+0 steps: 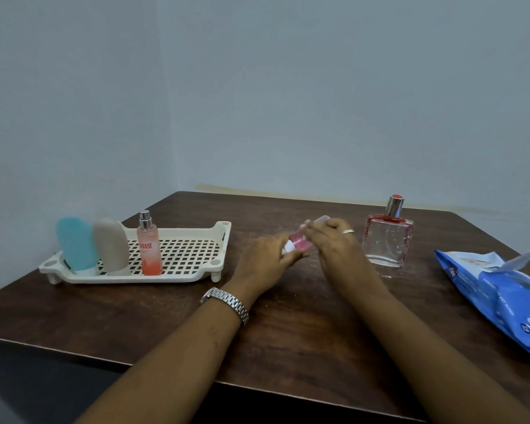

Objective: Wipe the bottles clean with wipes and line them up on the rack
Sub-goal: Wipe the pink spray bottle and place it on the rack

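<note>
The left hand [268, 260] and right hand [331, 240] are gripping a small pink bottle [302, 243] between them, just above the table [288, 338]. Something whitish is showing at the right fingertips; its nature is unclear. A blue bottle [75, 244], a beige bottle [110, 246] and an orange spray bottle [149, 249] are standing side by side at the left end of the rack [196, 231]. A square glass bottle [387, 240] is standing just beside the right hand. A pack of wipes [502, 289] is lying further right.

The rack [178, 278], left on the table [288, 332], holds three bottles [110, 246]; a wipes pack [502, 295] lies right.
</note>
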